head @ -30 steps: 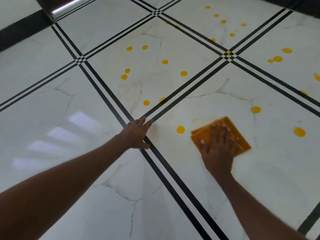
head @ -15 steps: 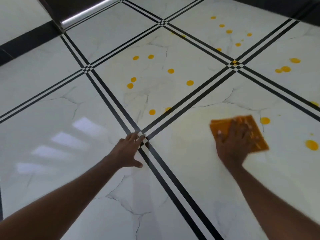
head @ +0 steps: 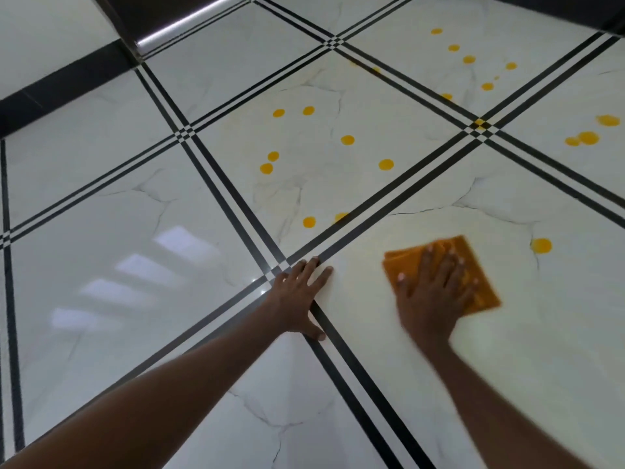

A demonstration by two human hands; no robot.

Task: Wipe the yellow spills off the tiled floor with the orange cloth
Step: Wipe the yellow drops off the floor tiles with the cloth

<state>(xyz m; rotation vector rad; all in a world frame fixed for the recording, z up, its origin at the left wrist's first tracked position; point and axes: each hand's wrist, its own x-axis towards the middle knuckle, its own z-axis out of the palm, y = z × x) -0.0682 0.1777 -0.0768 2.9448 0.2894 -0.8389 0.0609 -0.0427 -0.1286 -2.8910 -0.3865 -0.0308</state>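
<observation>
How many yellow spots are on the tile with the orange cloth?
1: a yellow spot right of the orange cloth under the right hand. Others may hide beneath it or beyond the frame.

Right hand (head: 434,292) flat on the orange cloth (head: 473,262), with bare tiled floor (head: 541,350) open to its right and toward the person. Just off the cloth's far right corner sits one yellow spill (head: 541,245), nothing between them. To the left, the left hand (head: 297,296) is planted on the black tile lines, blocking that side. Beyond the lines, scattered spills (head: 347,140) dot the next tile.
</observation>
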